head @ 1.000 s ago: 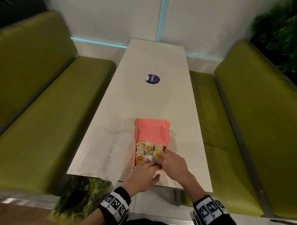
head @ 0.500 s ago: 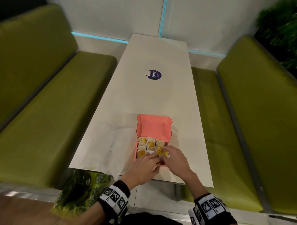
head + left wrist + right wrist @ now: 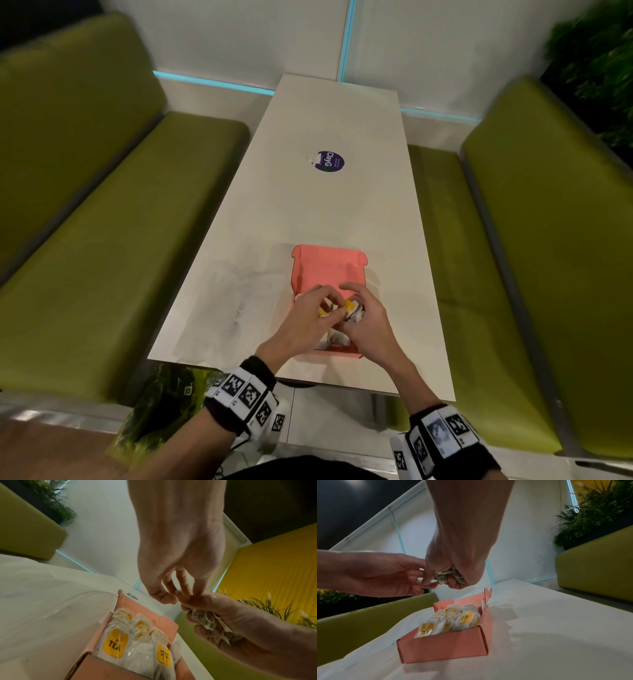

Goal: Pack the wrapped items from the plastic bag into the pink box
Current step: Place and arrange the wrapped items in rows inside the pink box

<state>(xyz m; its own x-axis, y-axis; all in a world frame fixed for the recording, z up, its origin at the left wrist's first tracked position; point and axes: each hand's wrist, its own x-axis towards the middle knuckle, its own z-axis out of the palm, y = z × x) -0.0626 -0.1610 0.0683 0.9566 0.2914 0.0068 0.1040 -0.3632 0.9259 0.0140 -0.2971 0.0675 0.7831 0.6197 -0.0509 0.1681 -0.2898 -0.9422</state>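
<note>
The pink box stands open at the near end of the white table, its lid leaning back. Rows of wrapped tea bags with yellow labels fill it. Just above the box, my right hand grips a crumpled bunch of tea bags. My left hand meets it from the left and pinches one bag at the bunch's edge. The clear plastic bag lies flat on the table, left of the box.
Green padded benches run along both sides of the table. A round purple sticker sits mid-table. The near table edge is just below the box. Leafy plants stand at the far right.
Both hands rose from the box's front row to just above it. The right hand now holds a bunch of tea bags, and the left pinches at it.
</note>
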